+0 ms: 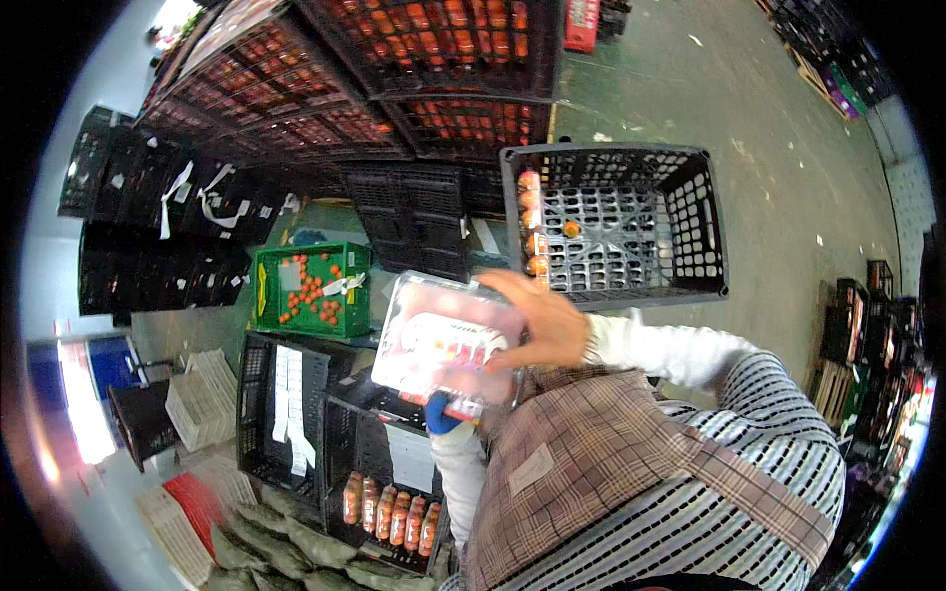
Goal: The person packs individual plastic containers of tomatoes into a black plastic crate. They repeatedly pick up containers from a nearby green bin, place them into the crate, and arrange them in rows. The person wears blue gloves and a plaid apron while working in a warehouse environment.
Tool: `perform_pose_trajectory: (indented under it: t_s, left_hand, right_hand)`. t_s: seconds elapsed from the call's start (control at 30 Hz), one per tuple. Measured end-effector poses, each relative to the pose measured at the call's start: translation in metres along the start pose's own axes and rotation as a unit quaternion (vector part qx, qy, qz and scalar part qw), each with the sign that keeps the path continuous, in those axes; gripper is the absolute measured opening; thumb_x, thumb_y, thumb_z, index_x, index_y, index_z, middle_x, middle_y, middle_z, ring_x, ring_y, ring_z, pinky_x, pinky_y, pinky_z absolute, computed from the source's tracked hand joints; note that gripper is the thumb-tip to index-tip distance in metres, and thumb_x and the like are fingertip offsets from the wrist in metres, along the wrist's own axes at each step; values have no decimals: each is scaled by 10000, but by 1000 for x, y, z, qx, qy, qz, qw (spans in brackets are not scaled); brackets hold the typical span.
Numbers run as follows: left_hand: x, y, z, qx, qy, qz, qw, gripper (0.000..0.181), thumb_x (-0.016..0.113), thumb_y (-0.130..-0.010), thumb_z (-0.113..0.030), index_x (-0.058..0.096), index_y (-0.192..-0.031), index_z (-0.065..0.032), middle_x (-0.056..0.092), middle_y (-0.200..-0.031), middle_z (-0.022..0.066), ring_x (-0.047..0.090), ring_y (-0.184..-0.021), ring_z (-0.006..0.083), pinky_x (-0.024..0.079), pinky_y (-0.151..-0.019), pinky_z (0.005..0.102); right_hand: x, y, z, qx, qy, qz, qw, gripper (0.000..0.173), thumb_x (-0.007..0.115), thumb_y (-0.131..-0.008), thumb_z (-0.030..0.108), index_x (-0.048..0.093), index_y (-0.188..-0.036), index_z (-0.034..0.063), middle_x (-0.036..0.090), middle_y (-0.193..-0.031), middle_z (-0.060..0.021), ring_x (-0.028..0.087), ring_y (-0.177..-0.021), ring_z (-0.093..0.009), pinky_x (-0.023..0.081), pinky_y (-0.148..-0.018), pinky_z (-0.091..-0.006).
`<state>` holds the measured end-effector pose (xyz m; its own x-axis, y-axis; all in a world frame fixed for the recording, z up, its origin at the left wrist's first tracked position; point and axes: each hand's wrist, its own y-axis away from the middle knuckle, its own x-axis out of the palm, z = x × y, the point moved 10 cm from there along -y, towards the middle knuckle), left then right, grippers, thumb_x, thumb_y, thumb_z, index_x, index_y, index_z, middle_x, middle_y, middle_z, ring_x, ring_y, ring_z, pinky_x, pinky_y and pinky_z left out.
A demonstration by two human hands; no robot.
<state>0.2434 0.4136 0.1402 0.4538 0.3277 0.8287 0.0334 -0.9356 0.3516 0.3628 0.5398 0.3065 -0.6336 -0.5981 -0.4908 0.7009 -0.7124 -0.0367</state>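
A clear plastic-wrapped pack of red produce [436,332], with a printed label on top, is held in front of my body. My right hand [543,321] grips its right side, fingers spread over the edge. The blue-covered fingertips of my left hand [441,412] press on its lower edge; the rest of that hand is hidden. Beyond my right hand stands a black plastic crate [621,301], with a row of wrapped tomatoes [531,221] along its left wall and a loose orange-red fruit [570,229] on its floor. The pack is slightly blurred.
Stacked black crates of packed red produce [443,96] rise at the top. A green crate [347,325] with loose small tomatoes [310,288] stands left. Below it are a black crate with paper strips [251,414] and one with wrapped tomato packs [399,517]. Filled sacks [295,539] lie bottom left.
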Motion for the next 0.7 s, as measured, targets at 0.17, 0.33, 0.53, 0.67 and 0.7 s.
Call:
perform_pose_trajectory:
  t_s: [0.17,0.33,0.53,0.67,0.7]
  left_hand:
    - [1,49,-38,73,-76,-41,994,574,398,-851,-289,254,-1347,-39,360,-1315,150,359,-1214,296,295,-1018,420]
    - [-60,78,-42,74,-43,-185,979,571,404,-855,-291,243,-1365,-91,329,-1339,155,321,-1245,302,277,-1025,433]
    - [-14,54,-54,116,-2,-92,989,690,483,-811,-353,215,-1360,-32,326,-1343,165,349,-1224,322,279,-1022,455]
    - [-1,52,-62,125,5,-49,991,743,481,-819,-421,175,-1380,-42,268,-1395,156,294,-1268,326,248,-1043,466]
    - [0,50,-60,118,20,-43,992,734,475,-823,-420,180,-1380,-43,271,-1394,157,296,-1267,325,247,-1043,467]
  right_hand:
    - [66,-14,-33,67,-80,120,987,1082,755,-563,476,208,-1345,-33,327,-1346,-225,383,-1216,-307,318,-1003,-350]
    - [70,-21,-27,44,-211,130,968,819,735,-661,278,319,-1328,49,469,-1239,-137,442,-1163,-232,368,-961,-336]
    - [54,-39,-27,72,-441,101,889,399,515,-836,50,440,-1226,13,516,-1197,-84,480,-1110,-158,365,-948,-288]
    - [54,-46,-14,42,-415,112,902,417,517,-832,59,427,-1236,7,518,-1184,-93,473,-1112,-160,358,-956,-292]
    - [56,-47,-15,34,-383,112,916,428,521,-828,60,421,-1241,6,512,-1188,-96,467,-1119,-166,354,-960,-293]
